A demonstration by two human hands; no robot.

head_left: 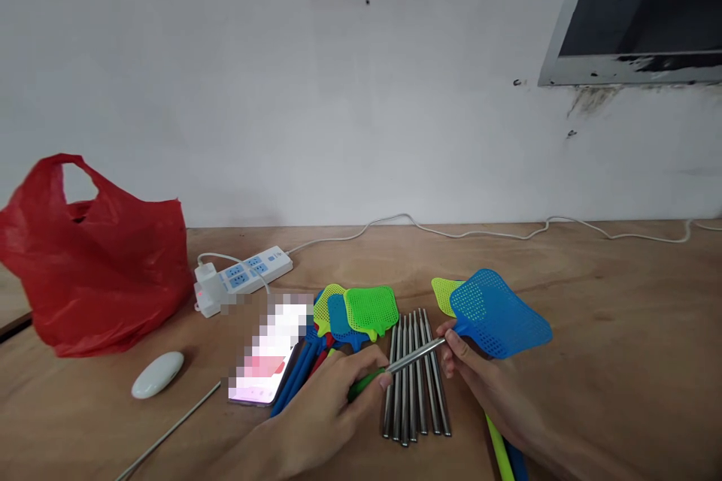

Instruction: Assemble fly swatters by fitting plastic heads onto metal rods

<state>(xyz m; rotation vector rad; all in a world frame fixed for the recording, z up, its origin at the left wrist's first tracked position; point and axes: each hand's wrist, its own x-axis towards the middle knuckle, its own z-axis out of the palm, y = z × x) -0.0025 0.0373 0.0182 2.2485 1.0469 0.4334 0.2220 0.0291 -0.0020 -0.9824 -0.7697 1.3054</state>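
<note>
- Firstly, a green handle point(359, 385) is gripped by the closed left hand point(332, 398), and a slim silver metal rod point(416, 355) is extended from it.
- By the almost closed right hand point(472, 363), the neck of a blue perforated plastic swatter head point(505, 325) is pinched at the rod's other end; whether the joint is seated cannot be told.
- If the rod is pushed off its line, the neck could be bent; by a lowered hand, the row of slender silver metal rods point(413, 406) below could be scattered.
- The long axis is held diagonally above the brown wooden table point(620, 361), from near left to far right; the head is pointed right.
- Behind, a bright green mesh swatter head point(372, 308) is seen, left of the row.
</note>
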